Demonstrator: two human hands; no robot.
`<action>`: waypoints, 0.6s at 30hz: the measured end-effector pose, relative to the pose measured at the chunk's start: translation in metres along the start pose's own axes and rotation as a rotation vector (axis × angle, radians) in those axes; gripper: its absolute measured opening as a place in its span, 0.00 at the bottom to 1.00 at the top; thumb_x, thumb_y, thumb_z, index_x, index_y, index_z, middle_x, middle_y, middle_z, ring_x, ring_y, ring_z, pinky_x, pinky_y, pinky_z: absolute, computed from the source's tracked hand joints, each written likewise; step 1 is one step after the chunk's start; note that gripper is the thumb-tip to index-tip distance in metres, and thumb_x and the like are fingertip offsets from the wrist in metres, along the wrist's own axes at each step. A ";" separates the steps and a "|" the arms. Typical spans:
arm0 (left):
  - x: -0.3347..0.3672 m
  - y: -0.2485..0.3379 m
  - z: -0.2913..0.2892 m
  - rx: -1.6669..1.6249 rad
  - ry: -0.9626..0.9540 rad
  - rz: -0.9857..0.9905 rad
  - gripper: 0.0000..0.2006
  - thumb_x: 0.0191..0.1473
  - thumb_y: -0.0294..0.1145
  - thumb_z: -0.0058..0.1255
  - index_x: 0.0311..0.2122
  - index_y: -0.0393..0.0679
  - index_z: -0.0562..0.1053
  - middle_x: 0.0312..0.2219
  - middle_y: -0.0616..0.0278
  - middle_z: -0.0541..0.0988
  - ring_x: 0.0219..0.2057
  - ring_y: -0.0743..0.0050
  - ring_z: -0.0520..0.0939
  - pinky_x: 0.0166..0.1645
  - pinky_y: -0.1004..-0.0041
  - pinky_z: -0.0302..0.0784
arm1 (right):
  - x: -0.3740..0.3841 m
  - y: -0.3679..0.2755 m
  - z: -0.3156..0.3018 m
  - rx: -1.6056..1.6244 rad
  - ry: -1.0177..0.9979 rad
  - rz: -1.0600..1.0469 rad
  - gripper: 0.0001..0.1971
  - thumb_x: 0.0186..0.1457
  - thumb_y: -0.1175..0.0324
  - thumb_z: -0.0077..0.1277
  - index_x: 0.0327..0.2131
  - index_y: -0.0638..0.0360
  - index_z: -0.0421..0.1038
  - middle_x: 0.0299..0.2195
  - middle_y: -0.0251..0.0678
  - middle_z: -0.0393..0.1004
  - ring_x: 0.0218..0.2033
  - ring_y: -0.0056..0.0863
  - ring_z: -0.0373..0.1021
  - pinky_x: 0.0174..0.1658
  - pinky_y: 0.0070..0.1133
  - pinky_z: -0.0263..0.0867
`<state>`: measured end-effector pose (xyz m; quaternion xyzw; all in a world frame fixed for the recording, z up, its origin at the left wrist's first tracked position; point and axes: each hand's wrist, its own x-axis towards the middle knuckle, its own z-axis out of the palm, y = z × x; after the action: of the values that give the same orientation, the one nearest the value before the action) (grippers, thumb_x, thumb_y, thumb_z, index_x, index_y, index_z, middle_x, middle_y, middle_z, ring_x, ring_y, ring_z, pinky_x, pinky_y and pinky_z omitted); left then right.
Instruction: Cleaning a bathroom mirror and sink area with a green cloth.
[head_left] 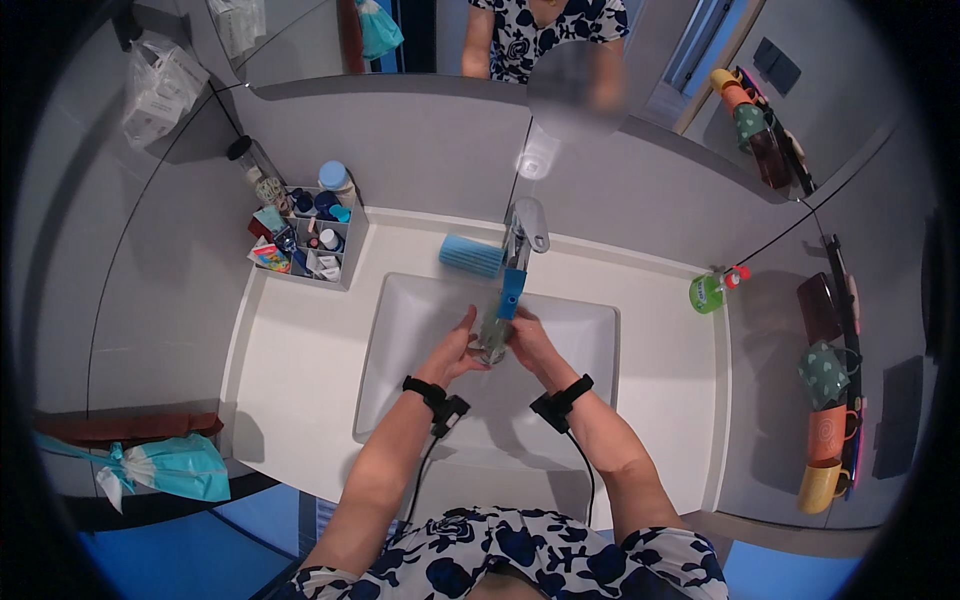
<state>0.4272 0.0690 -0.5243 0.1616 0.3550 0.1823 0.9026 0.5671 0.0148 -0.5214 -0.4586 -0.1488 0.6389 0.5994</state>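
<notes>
Both hands are low in the white sink (400, 310), beneath the chrome faucet (526, 222) with its blue spout piece (512, 294). Between them is a clear, slightly greenish glass (491, 340), its outline partly blurred. My left hand (455, 350) cups its left side, thumb pointing up and fingers curled beneath. On the other side, my right hand (530, 338) presses against it, with its fingertips partly hidden behind the glass and the spout. Whether water is running over it is hard to make out.
Behind the sink a blue ribbed roll (471, 256) lies left of the faucet. A grey organizer (320, 274) with small toiletries stands at the back left. At the right edge is a green soap bottle (707, 293); several mugs (827, 432) hang on the right wall.
</notes>
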 end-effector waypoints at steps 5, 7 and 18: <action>0.054 -0.031 -0.050 -0.024 -0.004 0.325 0.18 0.60 0.42 0.40 0.48 0.39 0.65 0.44 0.55 0.71 0.43 0.66 0.75 0.47 0.68 0.72 | 0.012 0.018 -0.017 -0.364 0.069 -0.041 0.13 0.57 0.65 0.45 0.42 0.63 0.66 0.35 0.34 0.71 0.38 0.25 0.68 0.44 0.22 0.63; 0.050 -0.030 -0.024 -0.051 0.003 0.348 0.16 0.60 0.39 0.40 0.47 0.38 0.65 0.44 0.55 0.71 0.42 0.67 0.75 0.46 0.69 0.72 | 0.021 0.024 -0.034 -0.430 0.187 -0.142 0.13 0.57 0.65 0.44 0.41 0.63 0.66 0.34 0.34 0.71 0.37 0.25 0.69 0.44 0.22 0.64; 0.019 -0.030 -0.003 -0.147 -0.024 0.154 0.28 0.56 0.50 0.45 0.54 0.42 0.58 0.50 0.52 0.66 0.47 0.56 0.72 0.48 0.57 0.72 | 0.016 0.023 -0.016 0.166 0.058 -0.068 0.13 0.61 0.65 0.38 0.40 0.66 0.67 0.38 0.40 0.73 0.38 0.32 0.70 0.46 0.27 0.66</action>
<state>0.4445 0.0517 -0.5496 0.1241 0.3163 0.2746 0.8995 0.5671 0.0177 -0.5537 -0.4204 -0.0936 0.6148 0.6608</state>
